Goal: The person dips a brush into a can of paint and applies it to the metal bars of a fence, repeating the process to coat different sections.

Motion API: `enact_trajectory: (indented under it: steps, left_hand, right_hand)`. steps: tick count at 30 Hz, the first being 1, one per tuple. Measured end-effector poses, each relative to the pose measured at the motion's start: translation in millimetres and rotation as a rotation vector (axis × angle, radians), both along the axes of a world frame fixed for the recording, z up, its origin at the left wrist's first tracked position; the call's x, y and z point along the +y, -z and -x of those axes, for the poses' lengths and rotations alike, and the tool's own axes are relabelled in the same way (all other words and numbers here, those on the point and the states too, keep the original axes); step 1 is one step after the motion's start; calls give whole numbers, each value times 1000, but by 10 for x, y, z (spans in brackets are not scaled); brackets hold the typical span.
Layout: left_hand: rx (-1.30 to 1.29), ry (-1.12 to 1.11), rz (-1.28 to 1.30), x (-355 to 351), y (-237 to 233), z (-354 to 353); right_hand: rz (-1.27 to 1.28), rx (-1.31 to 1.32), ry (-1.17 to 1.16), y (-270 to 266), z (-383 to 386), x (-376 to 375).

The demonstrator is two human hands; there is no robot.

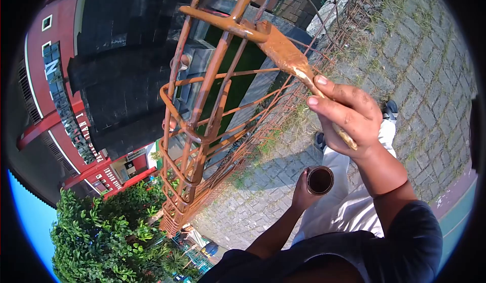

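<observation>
A paint brush (286, 50), coated in orange-brown paint, is in my right hand (349, 113), its thin handle pinched between the fingers. The bristle end reaches the rounded top bar of a metal fence (223, 22) and seems to touch it. The bars near the brush look wet and brown. Lower down, my left hand (302, 192) is wrapped around a small round cup (320, 180) with something dark inside, held in front of my trousers. Most of the left hand's fingers are hidden by the cup.
The fence (190, 182) runs away in a long row of brown bars. Grey paving (425, 80) with tufts of grass lies below my feet. Beyond the bars are a red building (55, 100) and a leafy tree (101, 232).
</observation>
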State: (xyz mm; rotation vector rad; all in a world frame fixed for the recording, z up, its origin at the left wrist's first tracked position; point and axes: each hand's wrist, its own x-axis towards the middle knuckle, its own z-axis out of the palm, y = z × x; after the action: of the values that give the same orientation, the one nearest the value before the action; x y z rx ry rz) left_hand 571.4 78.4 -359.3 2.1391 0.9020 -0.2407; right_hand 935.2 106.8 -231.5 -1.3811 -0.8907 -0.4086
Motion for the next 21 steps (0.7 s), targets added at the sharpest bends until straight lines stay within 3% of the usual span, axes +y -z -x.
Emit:
enact_trajectory:
  steps: [1, 5, 7, 12, 14, 19, 21]
  left_hand:
    - [-16, -4, -49, -3, -3, 17]
    - [29, -103, 125, 51, -89, 0]
    - [9, -104, 112, 65, -120, 46]
    - [-16, -66, 58, 155, -241, 178]
    - [-18, -34, 60, 219, -394, 61]
    - [-17, -73, 68, 226, -135, 441]
    - [-31, -82, 75, 196, -93, 497]
  right_hand:
    - [71, -17, -153, -63, 44, -61]
    - [-20, 195, -372, -46, 509, -268]
    - [-127, 173, -467, -100, 659, -142]
    - [-12, -12, -277, -193, 730, 129]
    - [-15, -9, -520, -148, 911, 124]
    - [-19, 69, -173, -149, 908, 132]
    - [-38, 152, -388, -92, 966, 151]
